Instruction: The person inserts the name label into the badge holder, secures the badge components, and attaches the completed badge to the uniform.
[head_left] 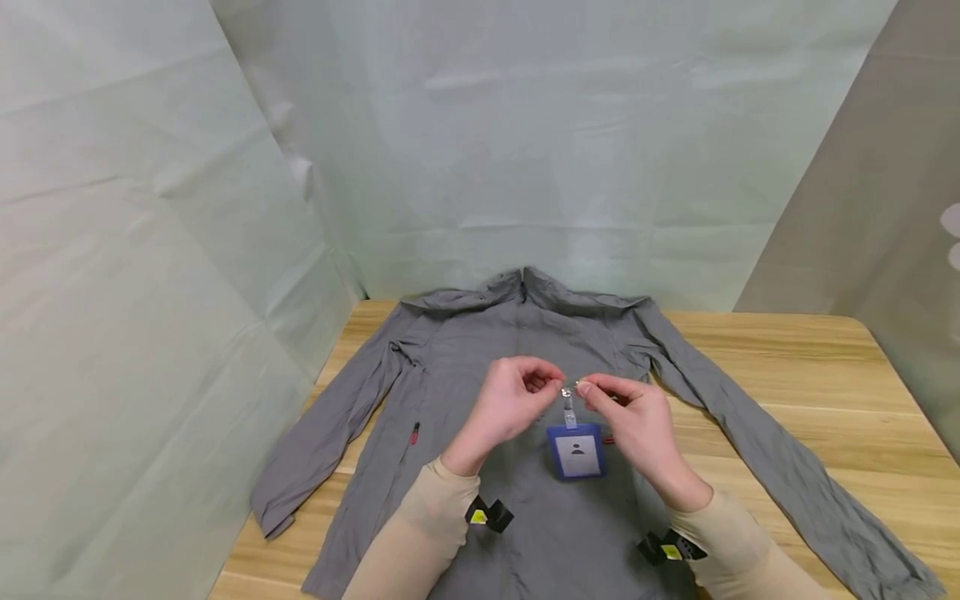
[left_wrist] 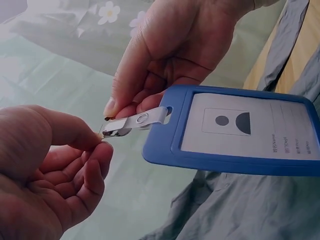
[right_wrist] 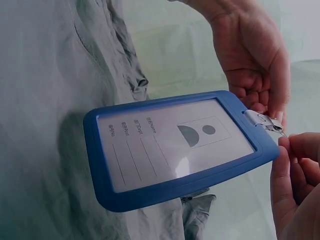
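Note:
A blue badge holder [head_left: 578, 469] with a white card hangs in front of a grey jacket [head_left: 468, 358]. A clear snap strap [left_wrist: 145, 118] joins its slot to a small metal clip [left_wrist: 118, 132]. My left hand [head_left: 517, 400] pinches the clip's end between thumb and forefinger. Opposite it, my right hand [head_left: 637, 423] pinches the other end of a thin pin [right_wrist: 283, 133] at the clip. The two sets of fingertips are very close together, partly hiding the pin. The jacket lies spread on the table, front up, collar at the far side.
The wooden table [head_left: 825, 367] shows on both sides of the jacket. One sleeve [head_left: 322, 450] reaches to the left front, the other [head_left: 795, 475] to the right front. A red zip pull [head_left: 414, 433] is on the jacket's left part. Pale sheets [head_left: 562, 150] hang behind.

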